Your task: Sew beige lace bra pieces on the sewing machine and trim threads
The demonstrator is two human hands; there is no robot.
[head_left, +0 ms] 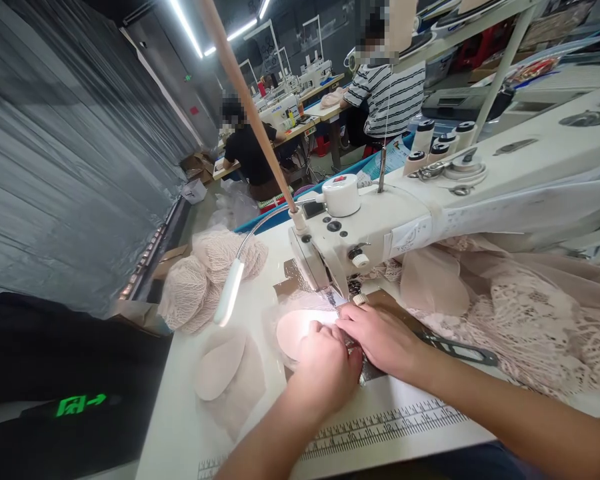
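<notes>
1. At lower centre of the frame, the left hand (327, 369) lies curled, knuckles up, on the right edge of a pale pink oval foam cup pad (296, 331); its grip presses the pad down onto the white desk (190, 427), and I cannot tell whether the fingers pinch it.
2. The right hand (380, 337), just right of the left and touching it, rests flat with fingers stretched toward the needle area, its grip released and pressing on the material there.
3. The pad sits brightly lit just below the head of the white industrial sewing machine (380, 223), under a gooseneck lamp (229, 292).
4. Beige lace fabric (540, 320) spreads across the right of the frame.
5. More loose pads (220, 365) lie to the left on the desk, and a heap of net-covered cups (200, 277) sits above them.
6. A printed ruler strip (380, 425) runs along the desk's near edge.
</notes>
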